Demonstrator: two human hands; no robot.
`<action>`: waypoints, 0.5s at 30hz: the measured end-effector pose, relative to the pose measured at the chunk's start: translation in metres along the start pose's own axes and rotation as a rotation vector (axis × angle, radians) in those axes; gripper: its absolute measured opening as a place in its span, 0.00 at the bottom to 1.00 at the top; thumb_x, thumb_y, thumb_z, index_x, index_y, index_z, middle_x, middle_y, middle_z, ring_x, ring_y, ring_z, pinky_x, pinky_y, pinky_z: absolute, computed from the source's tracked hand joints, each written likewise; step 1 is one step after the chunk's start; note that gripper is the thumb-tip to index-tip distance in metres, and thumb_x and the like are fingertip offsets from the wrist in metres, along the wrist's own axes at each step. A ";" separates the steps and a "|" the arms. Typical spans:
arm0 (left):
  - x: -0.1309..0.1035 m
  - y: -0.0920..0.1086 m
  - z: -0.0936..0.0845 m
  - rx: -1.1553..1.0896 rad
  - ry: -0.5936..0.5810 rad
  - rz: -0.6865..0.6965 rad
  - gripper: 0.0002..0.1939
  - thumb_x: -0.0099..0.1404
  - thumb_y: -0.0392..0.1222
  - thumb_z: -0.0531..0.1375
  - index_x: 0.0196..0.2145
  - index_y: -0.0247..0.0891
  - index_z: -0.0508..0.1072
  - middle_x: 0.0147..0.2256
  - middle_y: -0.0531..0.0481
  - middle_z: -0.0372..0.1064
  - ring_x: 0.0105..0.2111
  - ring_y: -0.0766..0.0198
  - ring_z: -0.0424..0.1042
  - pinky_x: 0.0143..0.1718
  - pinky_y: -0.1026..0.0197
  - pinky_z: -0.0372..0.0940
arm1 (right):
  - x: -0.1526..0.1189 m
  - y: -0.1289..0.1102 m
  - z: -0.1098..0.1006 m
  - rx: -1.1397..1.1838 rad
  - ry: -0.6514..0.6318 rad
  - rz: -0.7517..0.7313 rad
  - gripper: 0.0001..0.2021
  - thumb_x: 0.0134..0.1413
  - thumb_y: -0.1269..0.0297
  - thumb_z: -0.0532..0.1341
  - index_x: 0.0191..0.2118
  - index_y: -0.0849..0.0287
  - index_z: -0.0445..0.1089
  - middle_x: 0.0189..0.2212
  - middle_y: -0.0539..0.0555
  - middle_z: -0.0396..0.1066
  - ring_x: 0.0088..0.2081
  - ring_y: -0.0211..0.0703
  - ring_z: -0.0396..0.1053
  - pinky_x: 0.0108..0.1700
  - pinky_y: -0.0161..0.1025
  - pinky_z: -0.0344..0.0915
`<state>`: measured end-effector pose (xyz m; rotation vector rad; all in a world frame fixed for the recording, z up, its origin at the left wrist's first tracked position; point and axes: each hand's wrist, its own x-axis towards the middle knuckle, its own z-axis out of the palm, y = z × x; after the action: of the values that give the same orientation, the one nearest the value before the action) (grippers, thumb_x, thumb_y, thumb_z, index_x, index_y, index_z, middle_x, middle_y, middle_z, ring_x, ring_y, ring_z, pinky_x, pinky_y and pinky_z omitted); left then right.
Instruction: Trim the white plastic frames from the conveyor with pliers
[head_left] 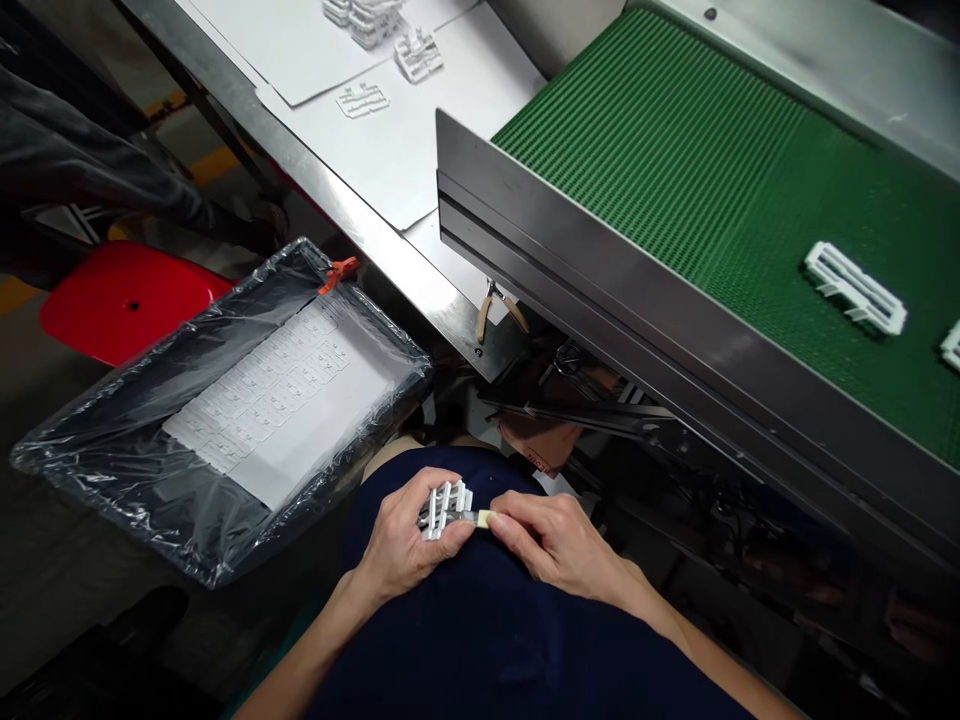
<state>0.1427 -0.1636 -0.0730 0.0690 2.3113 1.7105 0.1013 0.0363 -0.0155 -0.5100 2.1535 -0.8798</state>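
Above my lap, my left hand (411,530) is closed around a white slatted plastic part (445,508), its fingers along the far side and the thumb at the near edge. My right hand (551,535) pinches a small tool with a pale yellow handle (485,519). A short, thin grey blade reaches from that handle to the right edge of the part, beside my left thumb. Whether the blade touches the plastic cannot be made out.
Left stands a plastic-lined tray (300,530) with rows of white parts on paper, beside a red stool (135,300). Pliers (501,310) lie near the metal table's corner. More parts (418,55) sit on the table; another (855,288) is on the green conveyor belt (637,130).
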 end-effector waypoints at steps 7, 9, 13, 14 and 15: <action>-0.001 -0.002 0.000 0.008 -0.004 0.044 0.19 0.62 0.55 0.55 0.43 0.39 0.64 0.35 0.49 0.69 0.27 0.65 0.68 0.28 0.63 0.64 | 0.000 -0.001 -0.003 -0.030 -0.045 0.004 0.16 0.64 0.58 0.47 0.32 0.57 0.67 0.21 0.48 0.64 0.21 0.32 0.57 0.25 0.34 0.48; -0.001 -0.002 0.000 0.011 -0.002 0.054 0.19 0.62 0.55 0.55 0.43 0.39 0.64 0.35 0.48 0.69 0.27 0.64 0.68 0.28 0.63 0.64 | -0.001 -0.002 -0.003 -0.041 -0.054 0.012 0.17 0.64 0.57 0.46 0.31 0.57 0.66 0.21 0.48 0.64 0.21 0.32 0.57 0.25 0.34 0.48; -0.001 -0.001 0.001 0.017 0.029 0.075 0.17 0.62 0.52 0.56 0.43 0.39 0.64 0.37 0.47 0.69 0.30 0.62 0.70 0.31 0.62 0.66 | -0.002 -0.004 -0.003 -0.070 -0.051 0.045 0.17 0.64 0.56 0.46 0.31 0.57 0.66 0.21 0.48 0.64 0.21 0.33 0.57 0.26 0.34 0.48; -0.001 -0.001 0.002 0.014 0.043 0.085 0.16 0.62 0.51 0.57 0.43 0.39 0.64 0.37 0.47 0.69 0.31 0.62 0.70 0.32 0.62 0.66 | -0.003 -0.004 -0.003 -0.076 -0.049 0.050 0.17 0.64 0.56 0.46 0.32 0.57 0.66 0.22 0.48 0.64 0.22 0.33 0.57 0.26 0.34 0.48; -0.001 -0.001 0.002 0.011 0.054 0.096 0.16 0.62 0.49 0.57 0.43 0.39 0.64 0.38 0.47 0.69 0.32 0.62 0.70 0.32 0.62 0.66 | -0.004 -0.004 -0.004 -0.081 -0.048 0.052 0.17 0.64 0.56 0.46 0.32 0.57 0.66 0.22 0.48 0.64 0.22 0.33 0.57 0.26 0.34 0.48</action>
<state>0.1442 -0.1621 -0.0748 0.1397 2.3926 1.7668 0.1011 0.0371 -0.0090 -0.5081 2.1551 -0.7477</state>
